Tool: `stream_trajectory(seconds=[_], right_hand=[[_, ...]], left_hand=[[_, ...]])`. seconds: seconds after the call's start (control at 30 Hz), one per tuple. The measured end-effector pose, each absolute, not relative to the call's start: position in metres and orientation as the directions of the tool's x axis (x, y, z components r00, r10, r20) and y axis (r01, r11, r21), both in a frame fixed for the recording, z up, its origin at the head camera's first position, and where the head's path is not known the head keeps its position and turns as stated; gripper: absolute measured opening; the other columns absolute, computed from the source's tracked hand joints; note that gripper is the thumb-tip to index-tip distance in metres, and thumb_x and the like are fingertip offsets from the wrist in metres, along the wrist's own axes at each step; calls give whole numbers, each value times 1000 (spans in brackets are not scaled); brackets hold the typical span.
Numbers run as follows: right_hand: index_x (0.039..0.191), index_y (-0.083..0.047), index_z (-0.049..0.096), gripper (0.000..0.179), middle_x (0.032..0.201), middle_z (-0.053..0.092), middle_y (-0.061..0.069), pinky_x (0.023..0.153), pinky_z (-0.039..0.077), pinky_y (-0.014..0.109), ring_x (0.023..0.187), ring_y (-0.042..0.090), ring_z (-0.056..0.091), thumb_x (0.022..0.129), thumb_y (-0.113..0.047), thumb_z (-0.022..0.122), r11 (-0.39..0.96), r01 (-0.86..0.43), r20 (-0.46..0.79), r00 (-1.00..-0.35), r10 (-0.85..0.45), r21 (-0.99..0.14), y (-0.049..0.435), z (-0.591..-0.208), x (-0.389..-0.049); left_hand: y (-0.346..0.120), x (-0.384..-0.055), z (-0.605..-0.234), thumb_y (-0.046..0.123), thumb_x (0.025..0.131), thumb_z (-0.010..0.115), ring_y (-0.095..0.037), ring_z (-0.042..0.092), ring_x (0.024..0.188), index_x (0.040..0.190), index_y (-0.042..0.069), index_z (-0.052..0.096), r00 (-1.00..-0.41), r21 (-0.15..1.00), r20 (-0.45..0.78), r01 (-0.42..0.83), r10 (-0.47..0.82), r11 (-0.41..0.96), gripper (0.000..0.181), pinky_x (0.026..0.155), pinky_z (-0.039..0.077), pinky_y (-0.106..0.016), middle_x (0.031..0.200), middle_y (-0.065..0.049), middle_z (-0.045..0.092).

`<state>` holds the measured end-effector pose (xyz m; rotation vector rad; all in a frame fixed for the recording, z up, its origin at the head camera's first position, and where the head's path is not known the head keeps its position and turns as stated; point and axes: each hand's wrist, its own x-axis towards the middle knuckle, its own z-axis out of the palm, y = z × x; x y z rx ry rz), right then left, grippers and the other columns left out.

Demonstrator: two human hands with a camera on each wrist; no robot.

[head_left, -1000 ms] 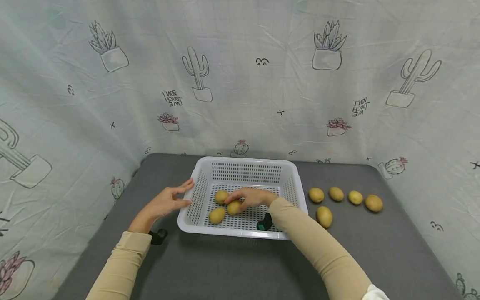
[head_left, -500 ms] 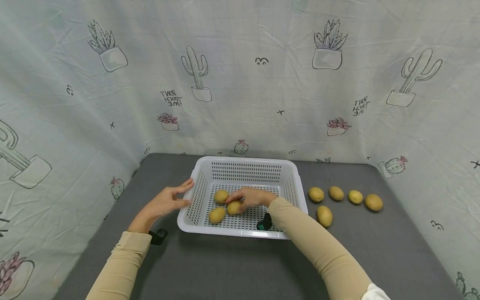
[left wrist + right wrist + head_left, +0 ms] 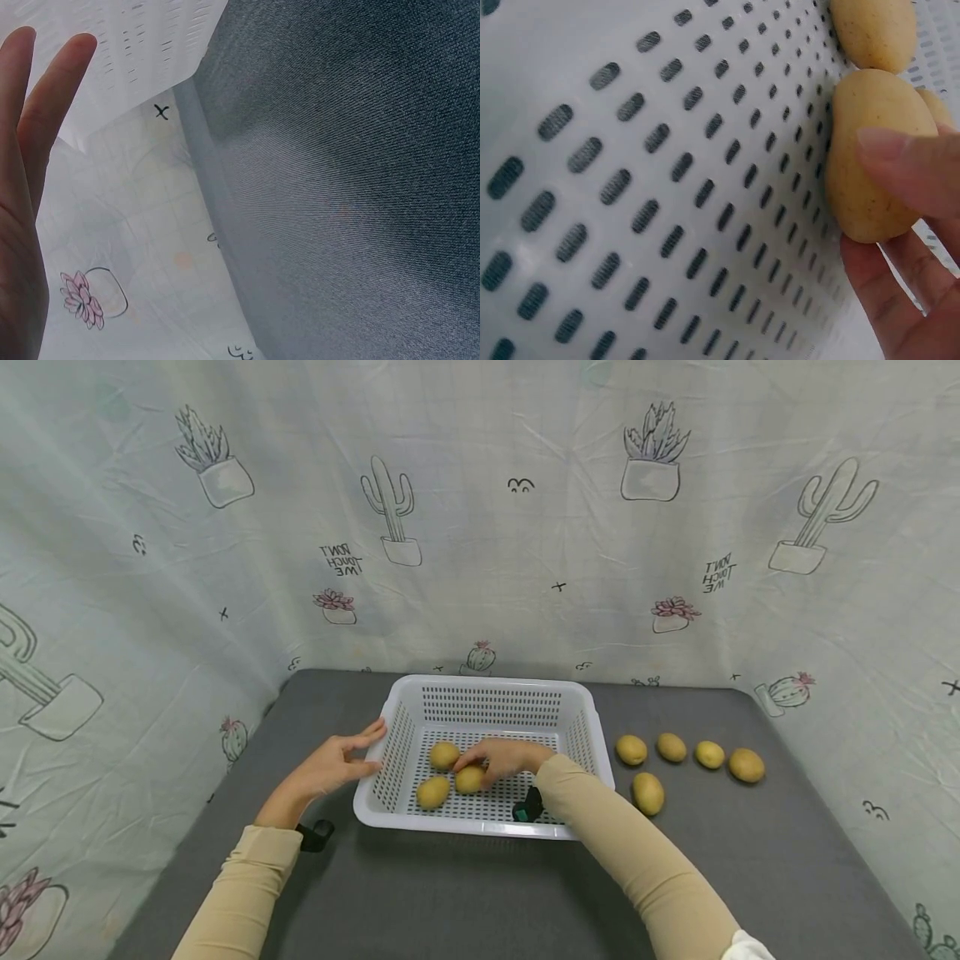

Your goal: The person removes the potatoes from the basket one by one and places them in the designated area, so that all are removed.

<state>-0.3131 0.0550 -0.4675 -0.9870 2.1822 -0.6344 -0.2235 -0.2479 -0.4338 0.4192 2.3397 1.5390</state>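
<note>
A white perforated plastic basket (image 3: 465, 827) stands on the dark grey table, with three potatoes at the left part of its floor. My right hand (image 3: 506, 757) reaches in and grips one potato (image 3: 468, 781) between thumb and fingers; in the right wrist view this potato (image 3: 864, 206) sits low by the basket floor. Close to it lie a rear potato (image 3: 445, 756) and a front potato (image 3: 432, 793). At the basket's left rim, my left hand (image 3: 330, 767) has its fingers extended, fingertips at the outer side. In the left wrist view two fingers (image 3: 60, 86) show beside the basket wall.
Right of the basket, several potatoes lie loose on the table, among them a near potato (image 3: 648, 793) and a far-right potato (image 3: 746, 765). A patterned curtain (image 3: 525, 527) hangs behind and at both sides of the table (image 3: 465, 902).
</note>
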Motion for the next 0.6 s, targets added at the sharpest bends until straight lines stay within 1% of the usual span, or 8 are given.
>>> stream_trajectory(seconds=[0.1,0.23,0.3,0.47,0.6], right_hand=[[127,-23,63,56,130,58,-2,103,38,36,118,14,51,76,-2,72,608,-471,-360,-516,-777,-639,57,-465,-315],[127,-23,63,57,124,60,-2,99,41,37,111,14,54,74,-5,73,604,-480,-324,-544,-774,-636,61,-460,-318],[127,-23,63,58,125,59,-1,100,40,38,113,15,53,74,-5,74,589,-475,-301,-550,-779,-654,63,-457,-320],[129,-19,61,58,135,55,2,103,38,40,118,18,51,74,-4,73,550,-430,-263,-564,-783,-716,69,-450,-322],[132,-12,58,56,135,54,6,99,42,38,114,19,53,77,-8,72,502,-415,-211,-572,-793,-758,73,-443,-323]], left_hand=[[-248,-223,-434,7,89,64,-38,62,107,146,-4,26,-909,924,-96,70,407,375,69,83,51,-25,158,-16,6],[-248,-222,-433,7,89,63,-40,60,109,146,-5,25,-907,928,-97,66,410,366,69,83,51,-25,158,-16,6],[-248,-222,-433,6,89,63,-41,59,111,146,-5,25,-905,930,-96,66,413,361,69,83,51,-24,158,-17,5],[-247,-221,-434,4,89,62,-42,57,113,145,-6,24,-906,934,-94,65,413,353,69,82,50,-23,158,-17,5],[-246,-222,-435,3,89,62,-42,58,112,145,-7,24,-906,933,-90,68,413,353,68,82,51,-23,157,-18,5]])
